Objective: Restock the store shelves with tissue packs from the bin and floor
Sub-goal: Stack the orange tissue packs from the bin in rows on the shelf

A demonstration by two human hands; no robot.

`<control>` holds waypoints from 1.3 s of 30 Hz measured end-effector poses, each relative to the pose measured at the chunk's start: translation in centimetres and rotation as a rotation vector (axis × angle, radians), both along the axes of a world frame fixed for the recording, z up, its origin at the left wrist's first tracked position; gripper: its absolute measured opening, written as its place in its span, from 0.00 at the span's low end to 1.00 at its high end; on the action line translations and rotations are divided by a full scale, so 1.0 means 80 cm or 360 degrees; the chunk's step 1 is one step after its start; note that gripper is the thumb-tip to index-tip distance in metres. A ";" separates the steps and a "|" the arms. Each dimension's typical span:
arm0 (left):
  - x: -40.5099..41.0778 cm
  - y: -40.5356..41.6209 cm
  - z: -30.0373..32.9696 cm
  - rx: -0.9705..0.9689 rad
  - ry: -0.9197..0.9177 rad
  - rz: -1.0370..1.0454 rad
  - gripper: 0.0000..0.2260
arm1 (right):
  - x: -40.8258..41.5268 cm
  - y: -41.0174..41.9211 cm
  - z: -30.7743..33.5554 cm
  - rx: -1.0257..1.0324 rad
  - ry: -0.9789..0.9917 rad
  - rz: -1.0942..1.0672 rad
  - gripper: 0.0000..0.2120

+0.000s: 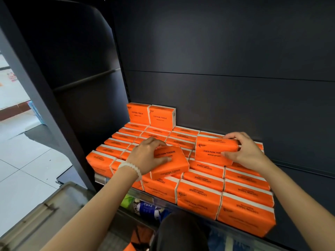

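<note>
Orange "COTTON TISSUE" packs fill the dark shelf in several rows [199, 194]. Two more packs [151, 115] stand upright at the back left. My left hand [145, 155], with a white bead bracelet on the wrist, grips one orange pack [172, 164] tilted above the middle rows. My right hand [243, 153] grips another orange pack [213, 150] by its right end, held upright over the right rows. Some orange packs [139, 236] show low down near the floor, partly hidden.
The shelf's dark back panel [217, 69] rises behind the packs. A grey plastic bin [41, 214] sits at lower left. Below the shelf's front edge [145, 195] lie blue and green wrapped goods [145, 207]. White tiled floor [23, 160] lies to the left.
</note>
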State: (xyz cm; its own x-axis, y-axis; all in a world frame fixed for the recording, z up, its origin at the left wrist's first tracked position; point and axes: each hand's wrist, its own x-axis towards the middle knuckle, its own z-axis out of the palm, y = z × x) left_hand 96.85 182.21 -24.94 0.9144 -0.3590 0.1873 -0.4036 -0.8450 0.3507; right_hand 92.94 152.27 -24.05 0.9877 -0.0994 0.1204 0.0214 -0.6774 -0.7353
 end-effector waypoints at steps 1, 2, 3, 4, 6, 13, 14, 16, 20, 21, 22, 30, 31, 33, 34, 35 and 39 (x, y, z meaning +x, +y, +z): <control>0.001 0.001 0.001 0.0049 0.0104 0.0040 0.27 | 0.000 0.000 0.001 0.0000 0.0008 0.0005 0.21; 0.002 0.001 0.003 0.0083 0.0224 0.0076 0.30 | 0.000 0.000 0.001 0.0002 0.0018 0.0009 0.21; 0.004 0.000 0.005 0.0098 0.0343 0.0102 0.33 | 0.001 0.001 0.002 0.0009 0.0031 0.0011 0.21; 0.007 -0.001 0.007 0.0102 0.0449 0.0117 0.35 | 0.001 0.001 0.002 0.0015 0.0048 0.0009 0.20; 0.014 -0.005 0.010 0.0115 0.0589 0.0118 0.37 | 0.001 0.003 0.003 0.0014 0.0079 -0.0007 0.20; 0.025 -0.017 0.021 0.0250 0.0537 0.0067 0.39 | -0.001 0.012 0.006 -0.0042 0.0032 -0.0066 0.18; 0.023 -0.018 0.024 0.0211 0.0495 0.0048 0.37 | -0.002 0.013 0.007 -0.0041 0.0016 -0.0075 0.18; 0.021 -0.022 0.031 0.0107 0.0388 0.0006 0.31 | -0.002 0.012 0.009 -0.0025 -0.0026 -0.0095 0.18; 0.020 -0.029 0.042 -0.0044 0.0098 -0.0062 0.20 | 0.000 0.007 0.014 -0.0021 -0.0042 -0.0098 0.18; 0.021 -0.030 0.042 0.0002 0.0027 -0.0067 0.19 | 0.000 0.006 0.014 -0.0039 -0.0035 -0.0095 0.18; 0.022 -0.032 0.042 0.0078 -0.0010 -0.0065 0.20 | 0.000 0.005 0.013 -0.0076 -0.0020 -0.0091 0.19; 0.035 -0.045 0.046 0.0578 -0.0075 -0.0099 0.25 | 0.007 -0.002 0.007 -0.0641 -0.0117 -0.0070 0.24; 0.039 -0.048 0.048 0.0600 -0.0111 -0.0099 0.24 | 0.010 -0.004 0.010 -0.0698 -0.0139 -0.0041 0.23; 0.052 -0.056 0.051 0.0607 -0.0199 -0.0080 0.23 | 0.021 -0.008 0.014 -0.0739 -0.0213 -0.0016 0.22; 0.059 -0.061 0.053 0.0594 -0.0242 -0.0070 0.22 | 0.026 -0.011 0.016 -0.0733 -0.0243 -0.0039 0.22; 0.068 -0.067 0.056 0.0572 -0.0277 -0.0067 0.22 | 0.034 -0.015 0.018 -0.0718 -0.0269 -0.0080 0.22; 0.109 -0.096 0.065 0.0488 -0.0440 -0.0115 0.22 | 0.066 -0.033 0.023 -0.0637 -0.0389 -0.0208 0.22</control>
State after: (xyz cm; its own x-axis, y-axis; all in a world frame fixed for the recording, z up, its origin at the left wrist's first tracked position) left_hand 105.56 174.49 -19.74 0.8149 -0.4979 0.2968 -0.5096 -0.8594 -0.0426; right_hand 98.23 149.62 -22.24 0.9081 -0.1193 0.4013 0.0567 -0.9146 -0.4003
